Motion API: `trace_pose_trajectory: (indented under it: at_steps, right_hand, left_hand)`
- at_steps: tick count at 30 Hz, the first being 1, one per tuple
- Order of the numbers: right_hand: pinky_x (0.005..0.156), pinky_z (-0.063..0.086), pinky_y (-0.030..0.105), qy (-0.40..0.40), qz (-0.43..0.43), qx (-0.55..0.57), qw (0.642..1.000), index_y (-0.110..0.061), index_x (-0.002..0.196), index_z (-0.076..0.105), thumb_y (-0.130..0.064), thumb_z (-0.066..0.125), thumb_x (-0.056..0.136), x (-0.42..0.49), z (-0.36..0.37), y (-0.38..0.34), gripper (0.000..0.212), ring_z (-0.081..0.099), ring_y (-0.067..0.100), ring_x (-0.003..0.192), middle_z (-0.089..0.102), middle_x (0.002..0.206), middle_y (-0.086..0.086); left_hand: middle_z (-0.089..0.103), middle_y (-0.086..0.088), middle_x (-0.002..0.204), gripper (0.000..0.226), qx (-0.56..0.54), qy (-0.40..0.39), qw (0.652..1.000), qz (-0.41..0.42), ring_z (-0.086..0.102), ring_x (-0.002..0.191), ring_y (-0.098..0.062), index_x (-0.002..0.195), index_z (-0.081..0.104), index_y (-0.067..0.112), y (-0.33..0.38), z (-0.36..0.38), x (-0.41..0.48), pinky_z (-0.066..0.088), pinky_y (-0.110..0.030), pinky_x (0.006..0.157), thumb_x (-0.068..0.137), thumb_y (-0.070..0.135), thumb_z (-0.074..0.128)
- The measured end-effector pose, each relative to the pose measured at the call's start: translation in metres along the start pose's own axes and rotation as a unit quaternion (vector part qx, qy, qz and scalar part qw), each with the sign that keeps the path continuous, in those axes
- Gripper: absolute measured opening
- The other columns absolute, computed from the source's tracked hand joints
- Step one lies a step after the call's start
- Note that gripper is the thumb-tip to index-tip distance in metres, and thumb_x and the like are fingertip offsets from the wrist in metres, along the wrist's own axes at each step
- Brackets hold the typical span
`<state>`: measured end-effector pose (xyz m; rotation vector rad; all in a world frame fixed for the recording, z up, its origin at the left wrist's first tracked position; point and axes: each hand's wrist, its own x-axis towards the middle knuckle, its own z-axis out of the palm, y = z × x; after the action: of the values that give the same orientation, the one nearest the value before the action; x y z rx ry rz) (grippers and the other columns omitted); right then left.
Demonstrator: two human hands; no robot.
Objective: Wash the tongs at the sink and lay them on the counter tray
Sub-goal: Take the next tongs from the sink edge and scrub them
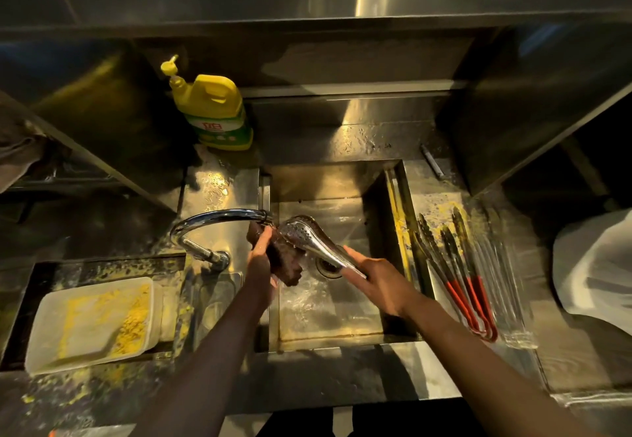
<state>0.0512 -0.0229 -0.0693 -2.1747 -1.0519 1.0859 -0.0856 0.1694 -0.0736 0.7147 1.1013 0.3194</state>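
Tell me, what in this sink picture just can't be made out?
Head view, the only one:
- Whether water runs from the faucet: its spout end sits behind the left hand and dark sponge.
- The drain: partly covered by the tongs.
- The tongs' handle end: wrapped in the right hand.
- The bottle label: too small to read.
- The white thing at right: cut off by the edge.

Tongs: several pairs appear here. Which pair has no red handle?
The silver tongs held in the right hand over the sink; those on the tray have red grips.
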Motion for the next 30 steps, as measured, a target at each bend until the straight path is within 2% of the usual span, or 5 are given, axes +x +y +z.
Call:
trace_pose_trajectory:
  at_steps: [12,19,23,26,30]
  right_hand:
    - [0.1,0.046,0.031,-0.081,0.03,0.101,0.991,-0.047,0.143,0.046,-0.063,0.041,0.099,-0.009,0.021,-0.019,0.048,0.059,0.003,0.11,0.067,0.119,-0.01]
    - [0.083,0.043,0.023,-0.083,0.017,0.107,0.991,-0.037,0.135,0.054,-0.052,0.041,0.104,-0.011,0.027,-0.034,0.037,0.057,-0.002,0.094,0.063,0.099,-0.017]
    - [0.08,0.044,0.026,-0.069,0.016,0.099,0.993,-0.035,0.142,0.049,-0.058,0.039,0.102,-0.007,0.039,-0.037,0.047,0.057,0.0,0.087,0.061,0.09,-0.015]
    - [0.075,0.042,0.023,-0.064,0.02,0.097,0.993,-0.035,0.138,0.053,-0.056,0.039,0.103,-0.01,0.033,-0.032,0.043,0.055,-0.003,0.079,0.059,0.08,-0.015]
    - [0.093,0.049,0.029,-0.029,0.019,0.116,0.993,-0.035,0.144,0.049,-0.057,0.035,0.103,-0.006,0.027,-0.035,0.049,0.061,0.004,0.099,0.069,0.102,-0.009]
  left_hand:
    - [0.059,-0.012,0.091,0.019,-0.01,0.087,0.993,-0.081,0.056,0.072,-0.019,0.088,0.049,0.014,-0.013,0.019,-0.005,0.048,-0.034,0.07,0.099,0.0,0.045]
    - [0.057,-0.018,0.126,0.029,-0.023,0.131,0.984,-0.119,0.053,0.122,-0.031,0.08,0.05,0.022,-0.027,0.025,0.004,0.046,-0.038,0.092,0.103,0.009,0.037]
    - [0.067,-0.011,0.104,0.018,-0.081,0.065,0.99,-0.094,0.063,0.095,-0.023,0.095,0.066,0.015,-0.02,0.029,-0.003,0.051,-0.036,0.084,0.095,0.031,0.058]
    - [0.061,-0.012,0.131,0.094,0.044,0.053,0.993,-0.098,0.063,0.105,-0.025,0.106,0.062,0.018,-0.029,0.013,0.026,0.053,-0.038,0.088,0.031,0.072,0.082]
    - [0.07,-0.003,0.1,0.025,-0.025,0.061,0.994,-0.084,0.068,0.074,-0.015,0.102,0.067,0.013,-0.022,0.033,0.018,0.053,-0.029,0.059,0.102,0.023,0.044]
